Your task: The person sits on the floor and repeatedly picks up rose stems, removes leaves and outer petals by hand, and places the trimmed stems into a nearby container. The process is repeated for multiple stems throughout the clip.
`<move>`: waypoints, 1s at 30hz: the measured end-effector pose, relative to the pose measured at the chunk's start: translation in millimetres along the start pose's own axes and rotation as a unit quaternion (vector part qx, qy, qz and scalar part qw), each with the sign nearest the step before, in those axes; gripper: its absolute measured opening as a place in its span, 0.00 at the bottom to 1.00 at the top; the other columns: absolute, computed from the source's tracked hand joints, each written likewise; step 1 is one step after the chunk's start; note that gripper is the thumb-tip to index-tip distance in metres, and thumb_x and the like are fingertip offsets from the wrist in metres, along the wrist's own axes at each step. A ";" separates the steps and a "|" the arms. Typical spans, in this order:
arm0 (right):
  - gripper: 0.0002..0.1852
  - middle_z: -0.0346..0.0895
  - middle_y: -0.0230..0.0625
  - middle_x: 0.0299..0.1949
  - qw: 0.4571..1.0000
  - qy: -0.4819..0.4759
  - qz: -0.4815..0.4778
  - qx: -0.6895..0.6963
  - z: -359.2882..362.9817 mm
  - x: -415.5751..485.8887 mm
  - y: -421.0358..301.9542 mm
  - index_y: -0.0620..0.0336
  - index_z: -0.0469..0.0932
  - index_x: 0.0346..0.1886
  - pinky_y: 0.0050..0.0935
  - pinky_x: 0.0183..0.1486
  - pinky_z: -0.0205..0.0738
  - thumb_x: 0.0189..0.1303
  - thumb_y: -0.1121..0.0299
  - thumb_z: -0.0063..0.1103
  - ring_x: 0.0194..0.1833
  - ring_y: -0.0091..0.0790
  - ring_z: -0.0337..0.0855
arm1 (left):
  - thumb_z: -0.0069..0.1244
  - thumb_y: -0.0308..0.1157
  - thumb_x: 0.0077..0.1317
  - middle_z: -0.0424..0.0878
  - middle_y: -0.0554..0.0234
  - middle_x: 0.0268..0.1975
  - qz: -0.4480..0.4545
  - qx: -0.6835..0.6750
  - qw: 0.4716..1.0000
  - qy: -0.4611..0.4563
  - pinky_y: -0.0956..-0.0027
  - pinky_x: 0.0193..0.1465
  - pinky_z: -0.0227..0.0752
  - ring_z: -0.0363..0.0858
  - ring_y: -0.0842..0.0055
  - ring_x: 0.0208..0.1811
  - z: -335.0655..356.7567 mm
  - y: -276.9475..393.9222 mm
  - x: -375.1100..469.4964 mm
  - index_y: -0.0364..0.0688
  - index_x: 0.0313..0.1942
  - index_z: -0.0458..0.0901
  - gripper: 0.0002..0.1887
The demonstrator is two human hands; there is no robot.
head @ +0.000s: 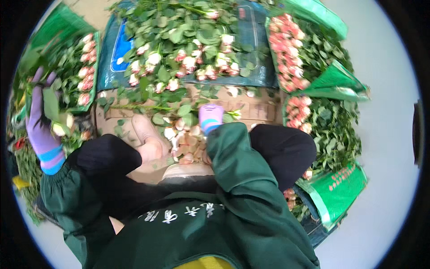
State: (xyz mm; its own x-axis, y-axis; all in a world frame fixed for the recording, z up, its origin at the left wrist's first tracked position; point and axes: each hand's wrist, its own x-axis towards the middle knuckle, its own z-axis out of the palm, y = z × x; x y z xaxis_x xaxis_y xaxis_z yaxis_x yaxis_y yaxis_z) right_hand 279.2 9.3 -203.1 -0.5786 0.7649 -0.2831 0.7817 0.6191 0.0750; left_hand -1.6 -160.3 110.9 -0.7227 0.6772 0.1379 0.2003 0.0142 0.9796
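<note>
My right hand [210, 116], in a lilac glove with a blue-striped cuff, is closed on a rose stem in front of me. A pale rose bud [237, 114] sticks out to its right, and the leafy stem [147, 107] runs left over the cardboard. My left hand [40, 117], gloved alike, is raised at the far left with two fingers apart. A large leaf [51, 104] and whitish rose blooms [60, 129] overlap its palm; whether it holds them is unclear. Below the right hand lies a heap of loose rose petals [189, 144].
Pink-and-white roses [188, 64] with leafy stems lie on a dark blue-green sheet [258, 75] ahead. Bundles in green wrapping stand at left [95, 70] and right [346, 181]. A light shoe [147, 138] rests on the cardboard [144, 173] between my knees.
</note>
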 end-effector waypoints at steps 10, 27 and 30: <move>0.09 0.79 0.34 0.31 0.992 -0.029 0.075 0.097 11.6 4.8 2.0 0.52 0.81 0.28 0.37 0.37 0.68 0.51 0.71 0.49 0.38 0.36 0.80 | 0.33 0.39 0.71 0.68 0.61 0.58 -0.017 -0.014 0.998 0.055 0.81 0.53 0.60 0.68 0.86 0.47 31.3 -5.3 5.9 0.39 0.62 0.60 0.22; 0.14 0.79 0.29 0.38 0.593 0.018 -0.020 0.805 -209.6 -29.9 38.7 0.66 0.77 0.46 0.16 0.40 0.69 0.57 0.72 0.57 0.36 0.18 0.75 | 0.40 0.40 0.68 0.79 0.50 0.44 -0.253 -0.441 0.836 -0.208 0.72 0.33 0.79 0.81 0.67 0.39 79.5 9.3 -26.4 0.36 0.49 0.71 0.18; 0.17 0.78 0.29 0.38 0.592 -0.006 -0.094 0.800 -261.6 -52.9 23.8 0.67 0.76 0.46 0.17 0.41 0.68 0.58 0.64 0.58 0.37 0.19 0.75 | 0.39 0.40 0.68 0.77 0.50 0.46 -0.249 -0.437 0.826 -0.256 0.67 0.37 0.79 0.80 0.62 0.41 91.3 3.9 -42.0 0.37 0.56 0.64 0.21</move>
State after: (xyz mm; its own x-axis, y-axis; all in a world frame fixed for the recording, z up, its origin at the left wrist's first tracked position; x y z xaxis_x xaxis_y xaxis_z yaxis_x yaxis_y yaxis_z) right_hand 267.5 30.1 63.8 -0.6958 0.7023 -0.1504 -0.0716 -0.2761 -0.9585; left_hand 89.9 -121.5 95.6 -0.1524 0.9730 -0.1731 -0.7527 -0.0008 0.6584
